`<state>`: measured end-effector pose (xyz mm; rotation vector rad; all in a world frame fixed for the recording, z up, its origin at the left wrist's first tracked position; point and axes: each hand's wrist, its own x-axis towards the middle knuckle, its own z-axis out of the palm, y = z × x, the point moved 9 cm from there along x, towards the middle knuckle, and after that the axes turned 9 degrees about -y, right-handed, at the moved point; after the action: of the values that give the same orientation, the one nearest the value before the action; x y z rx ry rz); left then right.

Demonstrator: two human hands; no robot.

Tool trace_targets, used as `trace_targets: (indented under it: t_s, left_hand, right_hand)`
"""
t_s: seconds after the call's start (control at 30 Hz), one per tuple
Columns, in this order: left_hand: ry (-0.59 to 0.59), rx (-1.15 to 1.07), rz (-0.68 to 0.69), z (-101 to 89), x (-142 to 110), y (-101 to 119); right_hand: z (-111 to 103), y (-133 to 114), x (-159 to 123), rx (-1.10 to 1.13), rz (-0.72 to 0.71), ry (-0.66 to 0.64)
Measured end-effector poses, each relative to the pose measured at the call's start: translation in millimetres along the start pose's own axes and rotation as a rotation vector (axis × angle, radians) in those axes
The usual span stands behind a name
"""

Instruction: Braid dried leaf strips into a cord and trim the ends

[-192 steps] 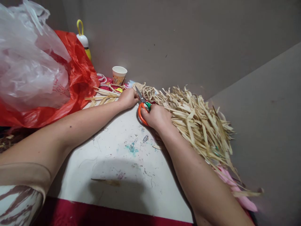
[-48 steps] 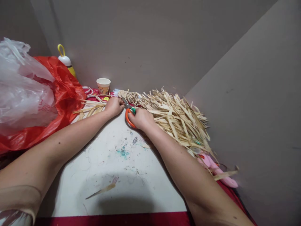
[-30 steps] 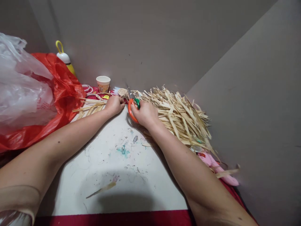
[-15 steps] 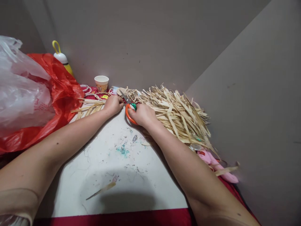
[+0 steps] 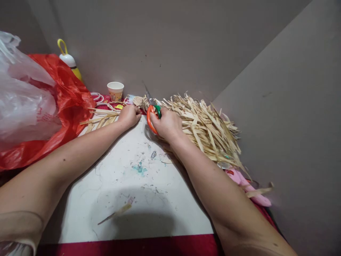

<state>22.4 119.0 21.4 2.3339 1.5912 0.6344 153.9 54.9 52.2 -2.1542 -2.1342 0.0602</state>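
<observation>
Scissors [image 5: 150, 124] with orange and green handles are gripped in my right hand [image 5: 168, 125], blades pointing up and away from me. My left hand [image 5: 129, 116] rests near the far edge of the white board [image 5: 112, 192], fingers curled closed; what they pinch, if anything, is hidden. Just beyond it lies a coil of braided straw cord [image 5: 138, 101]. Pale dry straw strips [image 5: 102, 121] lie beside my left wrist. To the right of my right hand spreads a big heap of dry straw strips [image 5: 205, 128].
On the left bulge a red plastic bag [image 5: 71, 96] and a clear plastic bag [image 5: 29, 106]. Behind stand a yellow and white bottle [image 5: 68, 61] and a paper cup [image 5: 115, 91]. A pink object [image 5: 255, 193] lies at right. Grey walls [image 5: 165, 42] close in the back and right.
My right hand has lifted slightly and moved right with the scissors, whose blades now stand higher, away from my left hand. The left hand stays nearly in place.
</observation>
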Motion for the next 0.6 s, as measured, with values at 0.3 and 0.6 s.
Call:
trace_targets:
  t_s: [0.3, 0.6]
  left_hand:
    - [0.012, -0.001, 0.022, -0.6, 1, 1]
    - [0.0, -0.043, 0.002, 0.4, 1, 0]
  right_hand:
    - [4, -2, 0, -0.004, 0.006, -0.021]
    - [0, 3, 1, 0.019, 0.022, 0.009]
